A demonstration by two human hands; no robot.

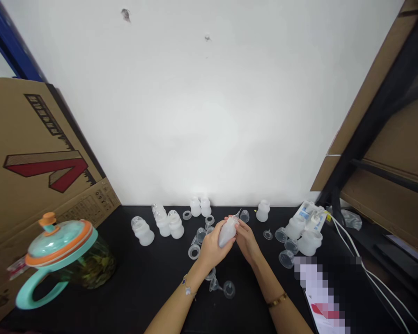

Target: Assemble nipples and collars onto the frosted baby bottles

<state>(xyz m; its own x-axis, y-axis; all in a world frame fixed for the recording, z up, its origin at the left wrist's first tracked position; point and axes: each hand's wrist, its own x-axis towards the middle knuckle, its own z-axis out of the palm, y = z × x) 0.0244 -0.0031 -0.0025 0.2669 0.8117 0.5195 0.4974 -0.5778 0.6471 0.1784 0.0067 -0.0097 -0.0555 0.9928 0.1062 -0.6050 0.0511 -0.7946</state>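
A translucent white baby bottle (227, 233) is tilted in front of me, its clear teat (238, 213) pointing up and right. My left hand (211, 243) is wrapped around the bottle's body. At the neck end, my right hand (246, 237) closes its fingers on the bottle; the fingertips are partly hidden. Close by on the left lie several loose collar rings (194, 252) and clear caps (201, 234). Below my hands, a teat (214, 284) lies beside a round clear part (229, 289). Another clear cap (244, 215) stands just behind my right hand.
Capped bottles (163, 223) stand at left, two bottles (195, 207) by the wall, one bottle (263, 211) at right. A teal-lidded jug (61, 246) is far left. At right are more bottles (310, 242), a white power strip (315, 215), cables (355, 246) and a phone-like screen (329, 301).
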